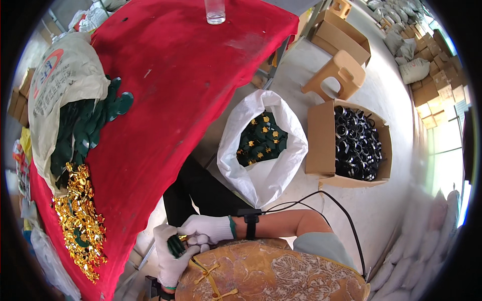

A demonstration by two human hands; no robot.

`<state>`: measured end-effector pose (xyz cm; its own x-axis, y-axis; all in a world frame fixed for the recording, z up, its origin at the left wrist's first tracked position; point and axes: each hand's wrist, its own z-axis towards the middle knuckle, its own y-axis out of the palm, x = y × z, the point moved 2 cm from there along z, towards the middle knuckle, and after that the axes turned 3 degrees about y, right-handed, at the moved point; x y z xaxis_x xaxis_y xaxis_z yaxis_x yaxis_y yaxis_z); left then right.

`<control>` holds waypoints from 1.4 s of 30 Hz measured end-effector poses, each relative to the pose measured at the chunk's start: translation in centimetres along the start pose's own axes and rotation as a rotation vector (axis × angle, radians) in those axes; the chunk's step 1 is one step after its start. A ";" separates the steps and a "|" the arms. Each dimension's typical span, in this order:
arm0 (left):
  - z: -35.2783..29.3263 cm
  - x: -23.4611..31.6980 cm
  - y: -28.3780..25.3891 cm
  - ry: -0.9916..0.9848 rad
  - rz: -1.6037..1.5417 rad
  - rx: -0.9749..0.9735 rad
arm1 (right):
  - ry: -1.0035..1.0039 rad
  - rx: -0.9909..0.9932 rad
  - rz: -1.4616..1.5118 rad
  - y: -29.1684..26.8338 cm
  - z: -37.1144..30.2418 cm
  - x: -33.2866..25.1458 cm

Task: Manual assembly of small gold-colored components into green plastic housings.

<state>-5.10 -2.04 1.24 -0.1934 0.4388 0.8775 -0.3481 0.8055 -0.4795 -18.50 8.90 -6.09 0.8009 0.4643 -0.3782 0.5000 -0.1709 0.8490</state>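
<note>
Both my hands wear white gloves and meet close to my body, at the lower middle. My left hand (169, 257) is closed around a small stack of dark green pieces (175, 246). Against that stack, my right hand (207, 230) pinches a small shiny gold piece (183, 238); the fingers partly hide it. To the left on the table lies a heap of gold pieces (80, 215). Dark green rounded flat pieces (90, 128) spill from a white woven sack (65, 75) behind it. An open white sack (231, 165) beside the table holds green pieces with gold ones on them.
A red cloth (165, 85) covers the table, with a clear glass (215, 12) at its far edge. On the right stand a cardboard box (321, 138) of black ring-like parts, a tan stool (341, 72) and another carton (341, 35). A black cable (351, 220) loops near my right arm.
</note>
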 end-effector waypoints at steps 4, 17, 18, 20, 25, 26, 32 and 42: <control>-0.3 0.4 0.7 -0.359 -0.460 0.076 | -0.548 0.497 -1.105 0.5 -0.3 -0.2; 0.3 0.0 -0.6 0.143 -0.145 0.020 | -0.292 0.308 -0.553 3.0 -2.1 -1.7; 0.6 -0.4 -0.8 0.236 -0.043 0.002 | -0.021 0.202 -0.266 2.8 -2.3 -2.2; -0.1 -0.3 -0.6 0.144 -0.110 0.004 | 0.086 0.203 -0.336 2.5 -2.2 -2.4; -0.9 -1.1 0.0 -0.190 -0.428 0.102 | -0.696 0.463 -1.356 3.2 -1.9 -2.7; -0.8 -1.3 0.0 -0.187 -0.528 0.102 | -0.781 0.400 -1.465 3.3 -1.8 -2.7; -1.1 -1.2 0.3 0.041 -0.438 0.080 | -0.680 0.418 -1.671 3.5 -2.6 -1.2; -1.2 -0.8 0.1 -0.208 -0.569 0.143 | -0.640 0.419 -1.490 4.3 -2.4 -3.7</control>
<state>-3.89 -1.88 0.53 -0.1111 -0.1418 0.9836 -0.5660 0.8226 0.0546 -20.05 8.50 -0.14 -0.4792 0.0365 -0.8770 0.8582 -0.1901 -0.4768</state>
